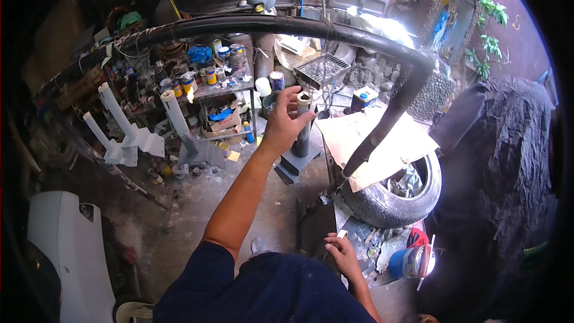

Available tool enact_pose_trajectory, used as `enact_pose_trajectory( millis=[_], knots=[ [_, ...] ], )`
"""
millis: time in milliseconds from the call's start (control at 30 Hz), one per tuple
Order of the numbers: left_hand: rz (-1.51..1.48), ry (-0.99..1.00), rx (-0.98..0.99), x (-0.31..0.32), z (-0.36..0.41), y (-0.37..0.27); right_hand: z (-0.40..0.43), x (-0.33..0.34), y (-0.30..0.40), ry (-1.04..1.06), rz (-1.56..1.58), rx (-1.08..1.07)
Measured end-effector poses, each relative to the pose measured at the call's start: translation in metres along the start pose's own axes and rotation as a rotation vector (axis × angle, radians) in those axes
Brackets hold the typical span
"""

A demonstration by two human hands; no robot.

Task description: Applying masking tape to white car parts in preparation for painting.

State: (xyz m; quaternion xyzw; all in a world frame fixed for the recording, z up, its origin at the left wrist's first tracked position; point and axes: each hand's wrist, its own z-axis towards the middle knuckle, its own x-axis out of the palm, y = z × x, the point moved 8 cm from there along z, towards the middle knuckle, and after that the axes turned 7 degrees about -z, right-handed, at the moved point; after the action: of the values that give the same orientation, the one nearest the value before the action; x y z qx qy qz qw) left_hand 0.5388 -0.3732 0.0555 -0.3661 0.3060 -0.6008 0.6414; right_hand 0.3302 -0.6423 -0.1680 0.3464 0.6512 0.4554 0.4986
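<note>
My left hand (289,121) is at the top of a grey metal tube (303,137) with a plate base (298,161). Pale tape (303,100) rings the tube's rim. The fingers and thumb curve about that rim, apart from each other; whether they grip it is unclear. Low in front of my body, my right hand (343,253) holds a small pale roll, apparently masking tape (342,234). Further left are a half-grey tube (177,116) with a similar taped rim and base, and two white-coated tubes (117,110) (98,132) with plate bases.
A black pipe frame (242,24) crosses before me, its bar (381,130) slanting down at right. Cardboard (372,139) covers part of a tyre (390,208). Paint cans (188,81) crowd a bench at left. A blue-labelled tub (406,264) bears a stick. A white panel (67,242) stands lower left.
</note>
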Motion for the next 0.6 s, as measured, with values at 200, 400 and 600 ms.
enact_pose_trajectory(
  millis=[200,400,600],
  knots=[
    [0.021,-0.04,0.041,-0.008,-0.007,0.007,-0.024,0.009,-0.024,0.099,0.104,0.099],
    [0.192,-0.219,0.082,-0.015,-0.061,-0.009,-0.031,0.006,-0.016,0.177,-0.002,0.013],
    [0.231,-0.274,-0.061,0.013,-0.227,0.015,-0.044,0.016,-0.025,0.327,-0.076,-0.019]
  ],
)
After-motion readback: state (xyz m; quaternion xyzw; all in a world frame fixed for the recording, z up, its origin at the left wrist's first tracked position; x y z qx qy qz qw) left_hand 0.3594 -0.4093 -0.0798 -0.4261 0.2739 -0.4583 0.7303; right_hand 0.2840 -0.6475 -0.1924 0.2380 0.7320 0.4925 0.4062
